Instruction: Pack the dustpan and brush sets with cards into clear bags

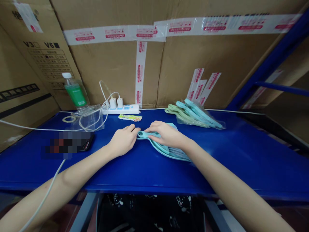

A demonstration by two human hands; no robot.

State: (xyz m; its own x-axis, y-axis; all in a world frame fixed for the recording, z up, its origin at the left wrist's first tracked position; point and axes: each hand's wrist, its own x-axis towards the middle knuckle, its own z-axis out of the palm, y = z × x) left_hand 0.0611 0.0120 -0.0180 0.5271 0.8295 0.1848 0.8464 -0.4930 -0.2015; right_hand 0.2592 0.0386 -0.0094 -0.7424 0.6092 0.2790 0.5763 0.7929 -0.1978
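Note:
A light-blue plastic set [154,143], which looks like a small dustpan nested with a hand brush, lies on the blue table with its looped handle ends to the left. My right hand [164,132] reaches over it from the right, thumb and fingers closed on the upper piece near its handle. Beside the handle tips is my left hand [123,140], fingers curled together, fingertips at the end of the handle. Whatever they pinch is hidden. Greyish streaks, bristles or clear film, show under my right wrist.
Bagged green and light-blue sets [193,114] lie at the back right. A power strip [123,109] with white chargers and cables, a coloured label [130,118], a green-labelled bottle [74,91] and a partly blurred dark object [84,145] are on the table [241,154]. Cardboard [108,71] stands behind.

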